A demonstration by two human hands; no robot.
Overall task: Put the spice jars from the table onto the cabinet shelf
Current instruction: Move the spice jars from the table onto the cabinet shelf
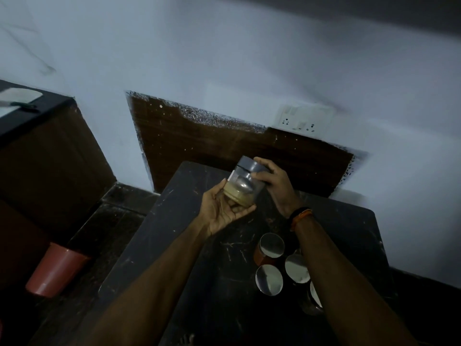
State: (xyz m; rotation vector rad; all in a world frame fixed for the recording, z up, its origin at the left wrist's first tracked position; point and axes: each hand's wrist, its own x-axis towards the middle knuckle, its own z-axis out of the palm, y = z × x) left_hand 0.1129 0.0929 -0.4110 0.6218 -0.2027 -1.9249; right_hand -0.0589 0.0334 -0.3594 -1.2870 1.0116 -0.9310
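Note:
A clear spice jar [243,184] with a grey lid, pale powder and a spoon inside is held tilted above the dark table [174,233]. My left hand [222,208] cups its base from below. My right hand [273,182] grips the grey lid at its top. Several more jars with shiny metal lids stand on the table under my right forearm: one with red contents [270,245], one nearer me [269,279], one to its right [296,268]. A further lid [314,295] is partly hidden by my arm.
A dark wooden cabinet [45,151] stands at the left against the wall, with a white item on its top. A red-brown plastic pot [56,270] lies on the dark floor between cabinet and table. A wall socket plate [305,119] sits above a brown panel.

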